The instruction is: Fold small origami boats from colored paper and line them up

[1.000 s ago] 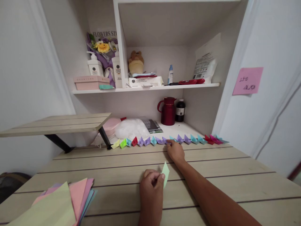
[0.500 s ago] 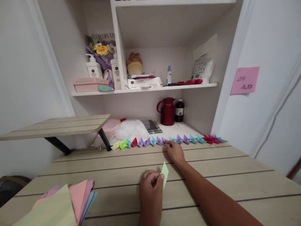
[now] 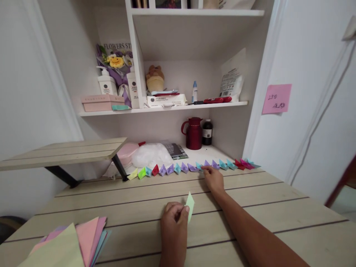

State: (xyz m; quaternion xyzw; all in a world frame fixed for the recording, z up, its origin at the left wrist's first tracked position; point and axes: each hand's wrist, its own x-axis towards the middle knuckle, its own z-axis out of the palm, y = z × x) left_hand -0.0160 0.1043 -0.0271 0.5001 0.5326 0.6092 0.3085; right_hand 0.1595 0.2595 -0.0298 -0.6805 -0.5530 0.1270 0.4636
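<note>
My left hand (image 3: 174, 222) is closed in a pinch on a small folded pale green paper (image 3: 190, 206), held upright above the wooden table (image 3: 250, 200). My right hand (image 3: 214, 179) reaches to the table's far edge, fingertips touching a row of several small folded paper boats (image 3: 191, 167) in yellow, green, blue, red, purple and pink. Its fingers are bent down onto a boat near the row's middle; whether it grips one is hidden.
A stack of coloured paper sheets (image 3: 72, 243) lies at the near left. A raised wooden shelf (image 3: 63, 150) stands at the left. Behind the table are a red jug (image 3: 193, 132), a dark bottle (image 3: 207, 131), a white plastic bag (image 3: 150, 155) and white shelves with bottles and boxes. A pink sticky note (image 3: 276, 98) is on the wall.
The view has tilted up and shifted slightly. My right hand has slid a little right along the row of boats. My left hand still holds the green paper.
</note>
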